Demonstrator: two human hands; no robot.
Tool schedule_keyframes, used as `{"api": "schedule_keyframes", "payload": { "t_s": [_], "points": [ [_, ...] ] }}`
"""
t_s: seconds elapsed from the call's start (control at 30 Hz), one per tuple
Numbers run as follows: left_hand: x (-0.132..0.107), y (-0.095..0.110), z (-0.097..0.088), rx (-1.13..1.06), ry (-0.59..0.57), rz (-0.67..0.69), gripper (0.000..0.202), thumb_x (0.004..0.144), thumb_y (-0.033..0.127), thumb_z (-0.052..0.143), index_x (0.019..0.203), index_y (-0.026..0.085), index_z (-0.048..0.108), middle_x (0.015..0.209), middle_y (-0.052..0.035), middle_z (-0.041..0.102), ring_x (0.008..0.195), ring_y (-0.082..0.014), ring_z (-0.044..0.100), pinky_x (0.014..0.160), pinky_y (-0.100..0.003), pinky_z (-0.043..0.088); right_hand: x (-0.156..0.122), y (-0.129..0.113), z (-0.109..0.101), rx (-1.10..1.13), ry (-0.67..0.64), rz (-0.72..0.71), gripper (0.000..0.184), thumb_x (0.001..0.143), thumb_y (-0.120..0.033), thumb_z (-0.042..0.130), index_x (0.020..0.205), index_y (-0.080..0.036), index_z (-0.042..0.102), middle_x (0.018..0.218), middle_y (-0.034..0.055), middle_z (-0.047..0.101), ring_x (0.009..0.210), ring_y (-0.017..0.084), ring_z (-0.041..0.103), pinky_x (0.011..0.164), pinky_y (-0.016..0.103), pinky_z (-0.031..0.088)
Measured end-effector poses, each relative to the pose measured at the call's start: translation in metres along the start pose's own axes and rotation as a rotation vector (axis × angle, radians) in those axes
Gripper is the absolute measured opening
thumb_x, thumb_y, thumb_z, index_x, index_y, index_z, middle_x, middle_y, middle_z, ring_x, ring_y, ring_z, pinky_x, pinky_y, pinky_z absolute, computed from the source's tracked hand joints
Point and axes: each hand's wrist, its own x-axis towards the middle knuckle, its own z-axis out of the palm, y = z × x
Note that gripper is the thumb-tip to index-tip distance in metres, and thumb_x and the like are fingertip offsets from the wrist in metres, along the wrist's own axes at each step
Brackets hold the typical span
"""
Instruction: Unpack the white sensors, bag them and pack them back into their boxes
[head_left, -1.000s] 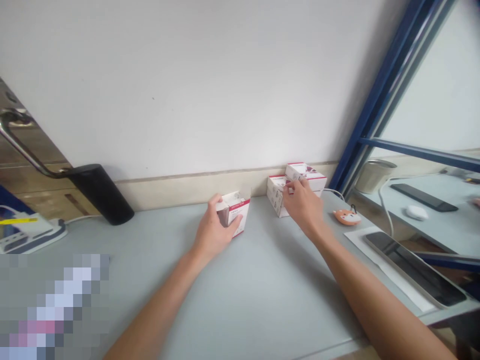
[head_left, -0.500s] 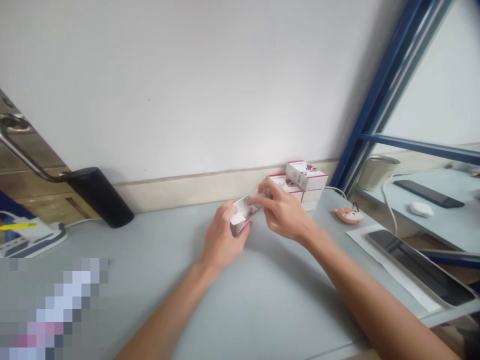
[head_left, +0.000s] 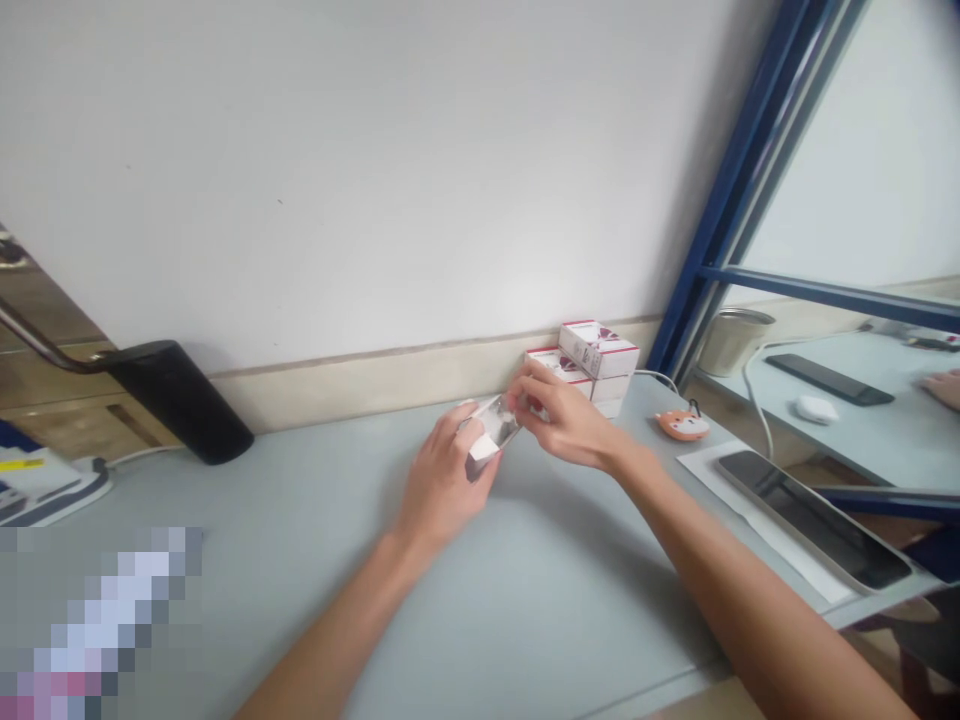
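Observation:
My left hand (head_left: 442,480) is wrapped round a small white and dark red carton (head_left: 491,440), tilted on its side just above the grey table (head_left: 525,600). My right hand (head_left: 566,420) pinches the carton's far end with thumb and fingers. Just behind my right hand, a stack of similar white and red cartons (head_left: 596,365) stands against the wall.
A black cylinder (head_left: 180,400) on a metal arm lies at the left by the wall. A small orange fox-shaped case (head_left: 682,425), a tablet (head_left: 814,515) on white paper, and a blue metal frame (head_left: 720,210) stand right. Beyond it, another desk holds a cup, keyboard and mouse.
My right hand left the stacked cartons and came to the carton in my left hand. That carton went from upright to tilted on its side.

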Motion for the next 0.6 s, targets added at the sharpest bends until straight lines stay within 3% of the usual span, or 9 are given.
{"api": "schedule_keyframes", "payload": {
  "t_s": [0.1, 0.17, 0.27, 0.37, 0.6],
  "points": [
    [0.000, -0.001, -0.001, -0.029, 0.000, -0.083, 0.058, 0.094, 0.024, 0.070, 0.142, 0.029, 0.037, 0.140, -0.0141, 0.061, 0.127, -0.0278, 0.065, 0.094, -0.039, 0.059, 0.003, 0.009, -0.005, 0.028, 0.067, 0.024, 0.013, 0.092, -0.018, 0.052, 0.095, -0.022, 0.063, 0.106, 0.0047, 0.062, 0.080, 0.017, 0.058, 0.076, 0.031, 0.049],
    [0.000, -0.002, -0.004, -0.047, -0.011, -0.165, 0.055, 0.095, 0.027, 0.069, 0.141, 0.028, 0.040, 0.136, -0.0134, 0.063, 0.124, -0.0268, 0.066, 0.091, -0.037, 0.059, 0.004, 0.018, -0.012, -0.047, 0.185, 0.096, 0.013, 0.093, -0.022, 0.052, 0.097, -0.023, 0.064, 0.106, 0.0049, 0.064, 0.079, 0.018, 0.058, 0.076, 0.032, 0.048],
    [0.001, -0.003, -0.008, -0.072, -0.045, -0.266, 0.049, 0.094, 0.030, 0.069, 0.136, 0.027, 0.045, 0.129, -0.0118, 0.066, 0.116, -0.0258, 0.069, 0.087, -0.035, 0.059, 0.003, 0.038, -0.024, -0.301, 0.385, 0.266, 0.018, 0.095, -0.024, 0.052, 0.102, -0.023, 0.068, 0.110, 0.0083, 0.066, 0.089, 0.023, 0.060, 0.081, 0.037, 0.047],
    [0.002, -0.004, -0.010, -0.097, -0.077, -0.320, 0.042, 0.094, 0.031, 0.068, 0.131, 0.027, 0.047, 0.125, -0.0105, 0.067, 0.112, -0.0252, 0.069, 0.085, -0.035, 0.058, 0.000, 0.057, -0.028, -0.575, 0.511, 0.332, 0.024, 0.095, -0.023, 0.052, 0.103, -0.021, 0.074, 0.115, 0.0138, 0.064, 0.109, 0.031, 0.055, 0.094, 0.045, 0.045],
    [0.001, -0.003, -0.010, -0.122, -0.040, -0.360, 0.045, 0.095, 0.033, 0.067, 0.133, 0.027, 0.043, 0.118, -0.0092, 0.067, 0.108, -0.0249, 0.070, 0.083, -0.036, 0.057, -0.005, 0.072, -0.013, -0.723, 0.540, 0.366, 0.025, 0.094, -0.021, 0.054, 0.102, -0.022, 0.078, 0.134, 0.0155, 0.053, 0.127, 0.038, 0.039, 0.103, 0.054, 0.036]
  ]
}}
